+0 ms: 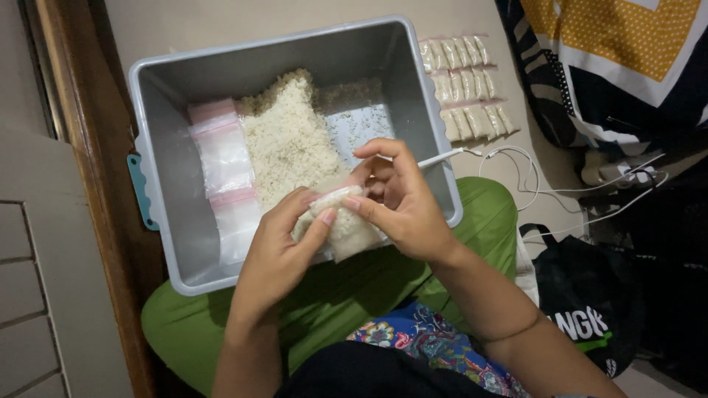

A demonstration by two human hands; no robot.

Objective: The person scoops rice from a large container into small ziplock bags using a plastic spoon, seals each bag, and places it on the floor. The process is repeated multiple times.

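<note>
Green cushion (472, 221) on my lap carries a grey tub (177, 243) of loose white grains (284, 140). Over its near rim, my left hand (276, 250) and right hand (402, 203) both pinch one small filled bag (346, 228) between them, its long axis running left to right, top edge under my right fingertips.
</note>
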